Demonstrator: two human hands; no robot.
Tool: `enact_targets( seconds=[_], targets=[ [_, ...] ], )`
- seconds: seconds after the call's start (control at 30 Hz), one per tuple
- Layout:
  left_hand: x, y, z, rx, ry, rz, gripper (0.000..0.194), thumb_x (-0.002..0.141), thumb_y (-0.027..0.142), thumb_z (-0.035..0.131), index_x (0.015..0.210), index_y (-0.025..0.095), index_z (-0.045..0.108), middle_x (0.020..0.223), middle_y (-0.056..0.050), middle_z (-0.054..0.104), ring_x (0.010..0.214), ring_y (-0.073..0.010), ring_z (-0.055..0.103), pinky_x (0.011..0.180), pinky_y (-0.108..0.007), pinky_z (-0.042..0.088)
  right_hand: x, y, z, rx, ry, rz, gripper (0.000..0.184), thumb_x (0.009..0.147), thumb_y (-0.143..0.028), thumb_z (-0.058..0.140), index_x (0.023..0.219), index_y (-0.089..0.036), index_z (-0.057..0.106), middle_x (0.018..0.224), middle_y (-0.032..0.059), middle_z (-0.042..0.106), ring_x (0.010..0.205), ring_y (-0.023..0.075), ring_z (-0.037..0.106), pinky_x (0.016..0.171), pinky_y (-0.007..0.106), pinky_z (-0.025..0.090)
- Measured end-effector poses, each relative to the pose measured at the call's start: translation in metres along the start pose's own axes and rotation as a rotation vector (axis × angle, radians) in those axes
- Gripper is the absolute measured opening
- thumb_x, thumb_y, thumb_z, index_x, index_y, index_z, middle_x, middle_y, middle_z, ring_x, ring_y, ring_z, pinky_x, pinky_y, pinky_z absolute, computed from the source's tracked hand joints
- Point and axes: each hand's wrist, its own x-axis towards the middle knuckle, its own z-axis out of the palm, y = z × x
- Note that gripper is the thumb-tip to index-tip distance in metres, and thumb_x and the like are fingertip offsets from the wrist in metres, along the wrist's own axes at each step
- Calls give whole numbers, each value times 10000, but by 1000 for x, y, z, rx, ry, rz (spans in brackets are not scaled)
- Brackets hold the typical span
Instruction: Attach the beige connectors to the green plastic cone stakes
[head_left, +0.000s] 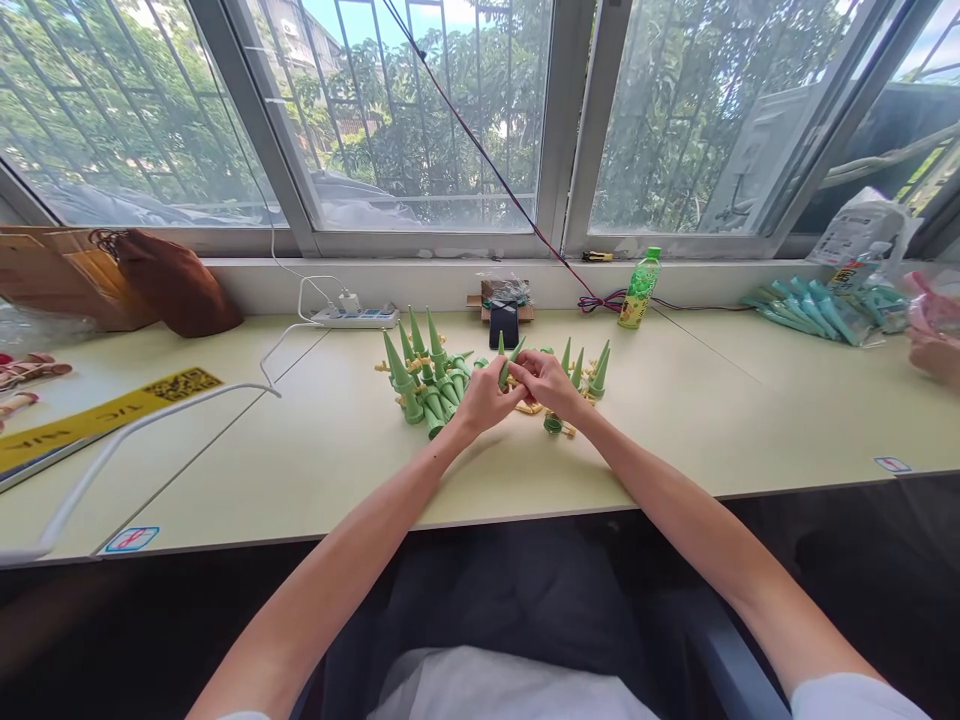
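Observation:
My left hand and my right hand meet over the middle of the table, fingers closed. Between them is a green plastic cone-shaped spike, its tip upward in my left fingers. A second green tip shows beside my right fingertips; whether it belongs to a separate spike I cannot tell. Left of my hands stands a cluster of green spikes with small yellow valve-like pieces, some upright, some lying down. More green spikes stand to the right. Small yellow parts lie beneath my hands, partly hidden.
Behind my hands a phone leans by a small cardboard box. A green-capped bottle and a power strip stand near the window. Teal packets and another person's hand are at right, a white bent tube at left.

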Motion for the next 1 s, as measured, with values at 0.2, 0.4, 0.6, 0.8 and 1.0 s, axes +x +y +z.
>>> enact_targets(
  seconds=[0.2,0.4,0.6,0.8,1.0],
  targets=[
    [0,4,0,-66,15,-14,188,777,316,595,881,167,548,571,46,566,410,-73,433,437,-196,298,0,0,0,6,-6,7,457,790,-640,637,746,-203,509,465,-56,510,344,96,467,328,214,337],
    [4,8,-4,-270,-15,-79,191,774,331,608,860,163,577,602,40,543,496,-73,464,466,-191,342,3,-3,0,42,51,-4,513,795,-701,582,738,-196,512,488,-51,499,355,86,464,334,217,337],
    [3,10,-6,-690,-269,-251,283,779,402,646,930,193,531,537,80,412,386,-42,289,376,-199,209,6,-2,-6,74,263,-45,487,755,-660,662,793,-207,489,497,-77,468,352,66,396,344,213,293],
    [1,15,-9,-829,-362,-284,379,751,426,693,985,197,502,579,75,440,393,-31,273,383,-197,201,4,-4,-7,89,228,-32,508,740,-603,701,1021,-224,514,634,-72,510,445,62,408,402,196,318],
    [-1,14,-5,-898,-484,-286,445,760,422,711,1089,183,530,648,42,494,476,-58,396,416,-203,263,1,-6,-7,-27,171,-55,468,766,-585,678,1035,-215,580,671,-55,491,520,76,422,461,196,355]
  ],
)
